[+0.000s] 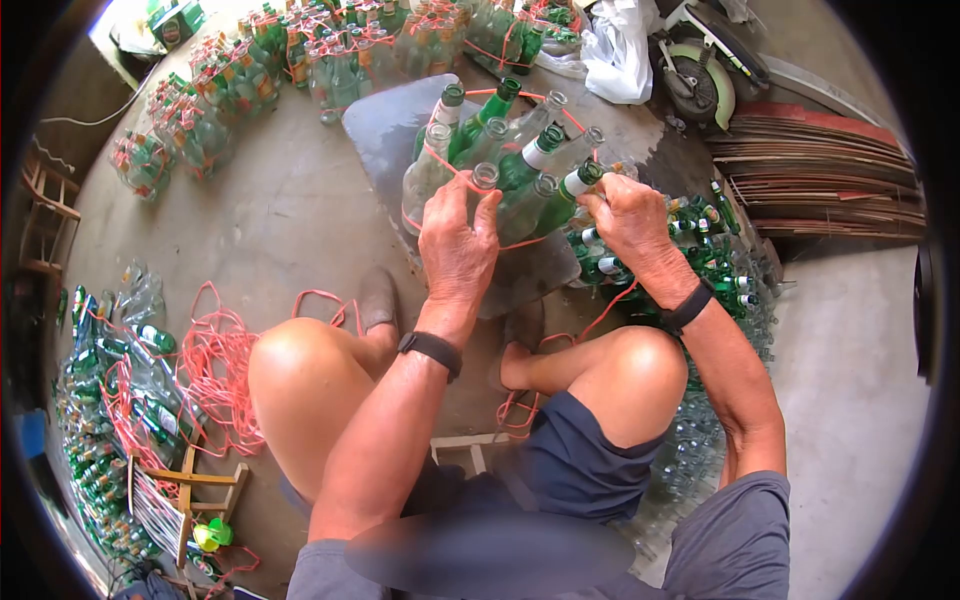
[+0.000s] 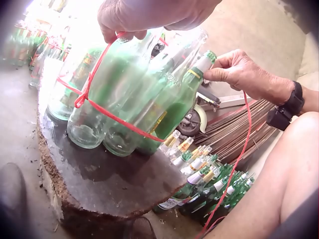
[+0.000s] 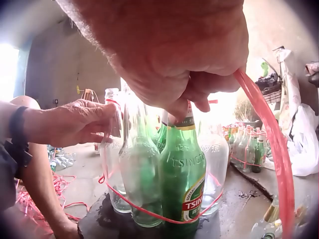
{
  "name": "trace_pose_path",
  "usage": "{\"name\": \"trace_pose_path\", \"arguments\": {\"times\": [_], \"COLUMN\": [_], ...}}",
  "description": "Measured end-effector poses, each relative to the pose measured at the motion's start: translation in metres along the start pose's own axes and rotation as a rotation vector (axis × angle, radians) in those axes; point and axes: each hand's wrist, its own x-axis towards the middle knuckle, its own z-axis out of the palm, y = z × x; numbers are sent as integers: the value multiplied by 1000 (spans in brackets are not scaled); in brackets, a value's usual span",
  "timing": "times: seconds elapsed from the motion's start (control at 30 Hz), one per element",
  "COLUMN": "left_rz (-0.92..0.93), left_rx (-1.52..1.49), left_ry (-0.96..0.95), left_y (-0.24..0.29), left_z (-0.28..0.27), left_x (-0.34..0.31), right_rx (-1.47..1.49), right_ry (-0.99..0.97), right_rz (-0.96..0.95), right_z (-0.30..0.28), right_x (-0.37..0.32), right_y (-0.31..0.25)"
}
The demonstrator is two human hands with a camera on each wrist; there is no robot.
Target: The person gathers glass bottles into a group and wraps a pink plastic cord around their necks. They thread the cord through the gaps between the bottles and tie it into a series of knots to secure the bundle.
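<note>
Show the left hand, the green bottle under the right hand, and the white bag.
Left hand [image 1: 457,242], head view: its back.
Green bottle [image 3: 180,172], right wrist view: its body.
White bag [image 1: 620,52], head view: crumpled middle.

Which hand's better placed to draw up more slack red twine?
Likely the right hand: a loose length of red twine hangs down from its grip. The left hand pinches the twine close to the mouth of a clear bottle.

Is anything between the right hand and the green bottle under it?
Nothing visible. The right hand is at the neck of the green glass bottle with the red-and-white label. Flat red plastic twine hangs from that hand, beside the bottle.
</note>
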Motion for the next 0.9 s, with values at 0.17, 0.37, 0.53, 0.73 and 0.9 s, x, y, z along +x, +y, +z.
{"name": "trace_pose_path", "arguments": {"times": [0.17, 0.37, 0.53, 0.73, 0.9], "left_rz": [4, -2, -8, 9, -12], "left_rx": [-3, -1, 20, 15, 1], "left_ry": [-1, -7, 9, 40, 15], "left_y": [-1, -1, -2, -1, -2], "left_z": [1, 1, 4, 3, 4], "left_x": [0, 0, -1, -1, -1], "right_rx": [-8, -53, -73, -45, -43], "right_ry": [29, 37, 40, -25, -72], "right_rz": [-6, 35, 104, 155, 170], "right_z": [-1, 0, 0, -9, -19], "right_x": [-2, -2, -4, -2, 1], "right_y": [-7, -12, -20, -31, -42]}}
